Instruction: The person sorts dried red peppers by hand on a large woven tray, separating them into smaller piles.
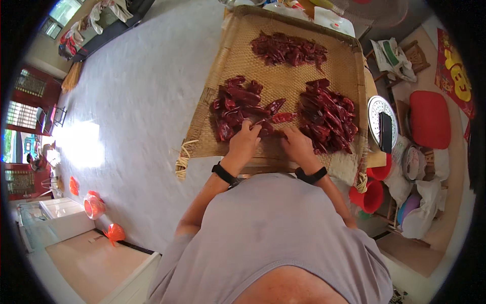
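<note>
Three heaps of dark red dried chilies lie on a woven bamboo tray [278, 96]. My left hand [244, 142] is at the near edge of the left chili heap [235, 104], its fingers bent and closed on a dried chili. Between the two near heaps my right hand [299, 146] rests low over the tray. Its fingers are curled together, and what they hold, if anything, is hidden. The right chili heap [328, 116] is just beside it. Single chilies [283, 117] lie in the gap ahead of both hands. The far chili heap [288, 49] sits near the tray's back.
A round scale [379, 119] with a black object on it stands right of the tray. Red buckets [367, 196] are below it. A red-backed chair [430, 120] and plastic bags line the right wall. Orange-red bags [115, 232] lie on the grey floor [147, 101] at left.
</note>
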{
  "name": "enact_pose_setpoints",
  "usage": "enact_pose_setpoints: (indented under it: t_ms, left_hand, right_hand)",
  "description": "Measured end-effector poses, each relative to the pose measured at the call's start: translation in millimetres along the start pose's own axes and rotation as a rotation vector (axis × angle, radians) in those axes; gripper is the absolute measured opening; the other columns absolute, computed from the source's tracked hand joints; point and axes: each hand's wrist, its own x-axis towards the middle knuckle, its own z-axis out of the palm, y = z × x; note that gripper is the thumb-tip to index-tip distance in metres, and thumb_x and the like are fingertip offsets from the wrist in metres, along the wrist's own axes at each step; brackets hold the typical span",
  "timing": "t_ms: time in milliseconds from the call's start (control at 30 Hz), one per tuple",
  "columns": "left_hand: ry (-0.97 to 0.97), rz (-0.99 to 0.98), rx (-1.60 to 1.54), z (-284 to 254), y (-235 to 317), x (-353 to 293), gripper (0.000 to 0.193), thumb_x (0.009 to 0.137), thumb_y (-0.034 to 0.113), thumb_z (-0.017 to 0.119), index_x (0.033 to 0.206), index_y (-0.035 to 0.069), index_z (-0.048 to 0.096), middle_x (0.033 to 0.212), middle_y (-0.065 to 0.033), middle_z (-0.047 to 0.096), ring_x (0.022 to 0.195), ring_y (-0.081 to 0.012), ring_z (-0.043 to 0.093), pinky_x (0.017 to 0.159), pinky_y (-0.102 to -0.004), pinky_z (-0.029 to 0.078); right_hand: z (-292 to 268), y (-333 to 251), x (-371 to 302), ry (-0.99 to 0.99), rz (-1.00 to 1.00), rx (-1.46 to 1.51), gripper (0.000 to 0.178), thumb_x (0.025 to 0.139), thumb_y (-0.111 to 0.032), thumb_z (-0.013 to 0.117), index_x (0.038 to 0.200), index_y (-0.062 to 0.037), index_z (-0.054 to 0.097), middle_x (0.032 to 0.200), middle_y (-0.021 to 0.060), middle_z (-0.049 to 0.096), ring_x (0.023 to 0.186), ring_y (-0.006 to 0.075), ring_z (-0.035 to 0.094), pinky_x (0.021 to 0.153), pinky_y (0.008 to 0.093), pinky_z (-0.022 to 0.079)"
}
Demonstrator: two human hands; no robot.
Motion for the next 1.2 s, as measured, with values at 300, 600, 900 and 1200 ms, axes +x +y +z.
enact_pose_setpoints:
  t_ms: [300, 600, 900, 1200]
  left_hand:
    - [0.188, -0.124, -0.092, 5, -16, -2, 0.027, 0.096, 0.015, 0.048, 0.120, 0.004, 0.050, 0.111, -0.0184, 0.054, 0.086, -0.0388, 0.059, 0.070, -0.0471, 0.050]
    - [-0.125, -0.444, -0.966, -31, 23, 14, 0.032, 0.091, 0.019, 0.058, 0.112, -0.005, 0.057, 0.096, -0.0134, 0.058, 0.066, -0.0206, 0.060, 0.061, -0.0310, 0.049]
    - [-0.048, -0.035, -0.461, 0, 14, 5, 0.024, 0.084, 0.010, 0.060, 0.105, -0.003, 0.062, 0.096, -0.0122, 0.059, 0.075, -0.0201, 0.060, 0.068, -0.0309, 0.049]
    - [-0.028, -0.317, -0.677, -10, 22, 24, 0.026, 0.085, 0.007, 0.059, 0.110, 0.001, 0.059, 0.099, -0.0124, 0.066, 0.083, -0.0199, 0.064, 0.073, -0.0317, 0.050]
  right_hand:
    - [-38, 9, -26, 0.196, 0.272, -0.120, 0.029, 0.088, -0.015, 0.060, 0.117, -0.0099, 0.057, 0.106, 0.0117, 0.061, 0.093, 0.0326, 0.061, 0.075, 0.0409, 0.050]
    - [-15, -34, -4, 0.160, 0.186, 0.704, 0.028, 0.087, -0.012, 0.064, 0.114, -0.0058, 0.059, 0.107, 0.0124, 0.059, 0.087, 0.0255, 0.060, 0.075, 0.0341, 0.049]
    - [-29, -12, -5, 0.062, 0.173, 0.724, 0.020, 0.085, -0.006, 0.068, 0.104, -0.0011, 0.062, 0.088, 0.0066, 0.064, 0.073, 0.0114, 0.059, 0.065, 0.0263, 0.049]
    - [-58, 39, -18, 0.371, 0.231, 0.012, 0.027, 0.086, -0.013, 0.067, 0.111, -0.0069, 0.061, 0.107, 0.0108, 0.059, 0.094, 0.0250, 0.060, 0.074, 0.0359, 0.050]
